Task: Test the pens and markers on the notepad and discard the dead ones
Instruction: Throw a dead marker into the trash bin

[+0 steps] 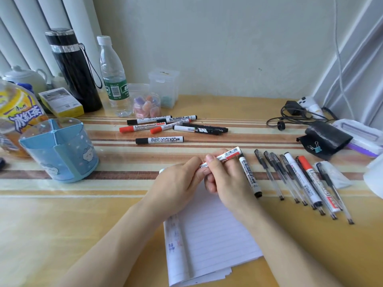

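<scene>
We see blue plastic pen holder [60,150] far left, row of capped pens [298,179] right. Red-labelled white marker [229,154] gripped between left hand [176,183] and right hand [226,179] fingers, above lined white notepad [207,235].

Glossy clear film over the wood-look table [62,235], matt lined paper notepad [209,235], translucent blue plastic pen holder [60,150], glossy black flask [76,75] with metal bands, clear plastic water bottle [113,75], smooth plastic marker [232,154] with printed label

Pale wall [228,48], wooden desk [62,224], vertical blinds [24,27]
</scene>
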